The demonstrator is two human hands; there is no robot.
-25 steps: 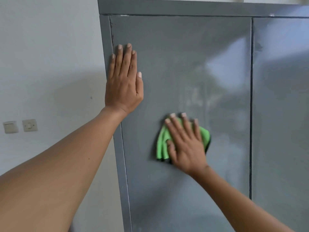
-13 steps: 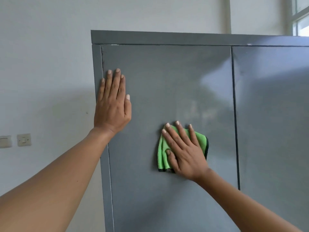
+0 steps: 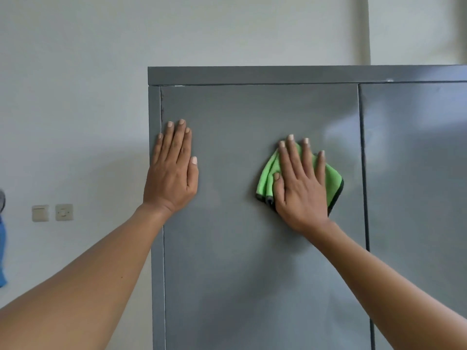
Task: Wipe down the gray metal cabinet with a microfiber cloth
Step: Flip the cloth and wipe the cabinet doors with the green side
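Observation:
The gray metal cabinet [image 3: 232,261] fills the middle and right, with two doors split by a vertical seam. A folded green microfiber cloth [image 3: 266,178] with a dark edge lies flat against the left door. My right hand [image 3: 302,188] presses it to the metal with straight, spread fingers; the thumb lies on the cloth's left folds. My left hand [image 3: 173,170] rests flat on the door's upper left, beside the frame edge, fingers straight and together.
A pale wall lies left of and above the cabinet. Two wall switches [image 3: 52,212] sit at the left, with something blue [image 3: 2,251] at the frame's left edge. A vertical pipe or trim [image 3: 364,29] runs up the wall behind the cabinet.
My right hand has slid the cloth up and to the right across the left door. The camera has tilted up, so the cabinet top sits lower in view. My left hand stays put.

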